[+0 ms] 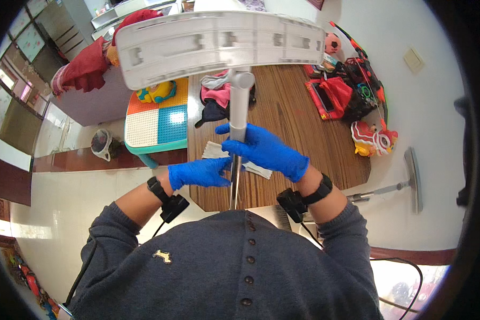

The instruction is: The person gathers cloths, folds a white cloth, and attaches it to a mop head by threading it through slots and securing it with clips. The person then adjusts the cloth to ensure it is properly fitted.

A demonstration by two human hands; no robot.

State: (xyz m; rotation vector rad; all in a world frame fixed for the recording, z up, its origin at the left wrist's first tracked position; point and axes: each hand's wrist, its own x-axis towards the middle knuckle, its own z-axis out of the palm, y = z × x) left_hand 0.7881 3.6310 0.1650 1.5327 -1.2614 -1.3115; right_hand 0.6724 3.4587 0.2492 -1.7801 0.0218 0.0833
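A flat mop is held upright in front of me. Its wide pale grey mop head point(224, 44) is raised at the top, and its metal pole point(234, 184) runs down toward my chest. My right hand point(269, 152), in a blue glove, wraps round the grey sleeve point(239, 104) where it meets the pole. Just below it, my left hand point(202, 173), also gloved in blue, closes on the pole, its fingertips partly hidden. A white cloth strip point(214, 151) lies on the brown wooden table point(288, 101) behind the hands.
Pink and black cloths point(216, 98) lie on the table beyond the pole. A red bag point(336, 96) and toys crowd its right side. At left stands a small building-block table point(157, 120), with a bin point(102, 144) beside it. Another long-handled tool point(413, 181) leans against the right wall.
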